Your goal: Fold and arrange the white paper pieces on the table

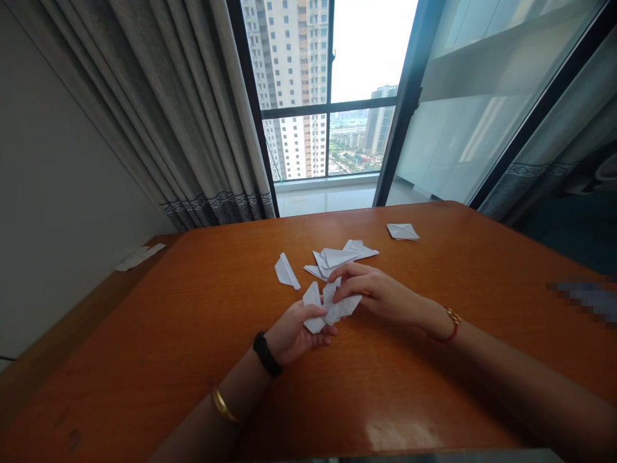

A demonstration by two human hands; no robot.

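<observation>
**A:** Head view, centre of frame: what do the hands hold?

**B:** Left hand [294, 334] and right hand [380, 292] both pinch one folded paper [340, 310], fingers closed on it just above the table [193, 334].

**A:** Handling?

**B:** Judged light, thin, and easily creased or torn. It is best taken at the folded edges, where the layers stiffen it.

**A:** Containers?

**B:** None shows. A pile [337, 258] of folded pieces lies just beyond the hands, a lone piece [286, 271] to its left, and a square [402, 231] toward the upper right.
</observation>
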